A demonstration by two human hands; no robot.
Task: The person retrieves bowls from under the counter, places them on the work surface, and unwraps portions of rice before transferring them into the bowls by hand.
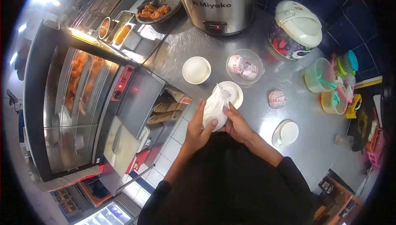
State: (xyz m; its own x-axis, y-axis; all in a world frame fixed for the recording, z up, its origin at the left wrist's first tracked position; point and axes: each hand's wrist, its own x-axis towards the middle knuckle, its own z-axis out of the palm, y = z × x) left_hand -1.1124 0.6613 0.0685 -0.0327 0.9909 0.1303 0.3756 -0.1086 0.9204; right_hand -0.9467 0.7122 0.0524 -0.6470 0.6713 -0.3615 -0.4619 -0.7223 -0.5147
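Note:
Between my two hands is a white paper bundle [215, 108], its top gathered and crumpled. My left hand [198, 129] is curved around its left side, and the fingers of my right hand [239, 126] press on its right side. Just behind the bundle stands a white bowl [236, 94], partly covered by it. Another white bowl [196, 70] sits to the upper left. Wrapped packets printed "RICE" [243, 67] lie in a clear round bowl [260, 70], and a single wrapped packet [277, 99] rests on the steel counter [255, 119].
A large Miyako cooker [222, 12] and a floral rice container [293, 31] stand at the back. A small scale [285, 133] and plastic tubs [317, 77] are on the right. On the left are a glass food warmer [74, 113] and a cutting board with a knife [123, 152].

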